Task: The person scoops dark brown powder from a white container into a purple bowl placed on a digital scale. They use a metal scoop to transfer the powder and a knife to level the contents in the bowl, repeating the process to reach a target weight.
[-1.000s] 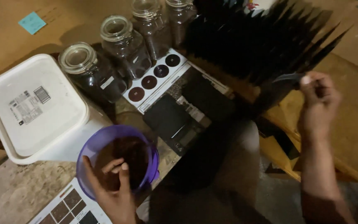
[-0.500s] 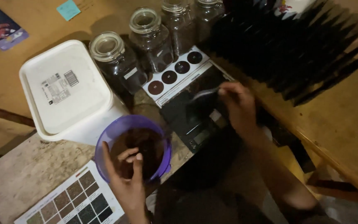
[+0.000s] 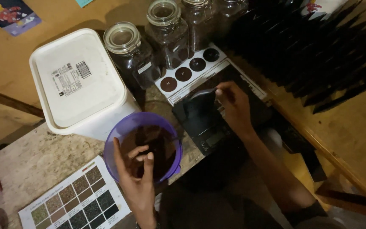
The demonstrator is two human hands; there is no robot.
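Bowl: purple plastic bowl (image 3: 142, 146) of dark brown grounds at the worktop's near edge.
Left hand (image 3: 136, 174): fingers loosely curled, dipped into the grounds.
Right hand (image 3: 234, 106): pinching a small black pouch (image 3: 198, 112) over the black scale (image 3: 217, 116).
Containers: white lidded tub (image 3: 79, 80); four glass jars (image 3: 130, 53) of dark contents.
Surface: worn wooden worktop (image 3: 34, 157), colour chart (image 3: 75, 199).

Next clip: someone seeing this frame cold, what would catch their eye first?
Probably the purple bowl at bottom centre, with the left hand reaching into its dark contents. Just right of it, the right hand pinches a thin dark sheet over a black scale. Behind stand a big white lidded tub at left and a row of glass jars holding dark contents.
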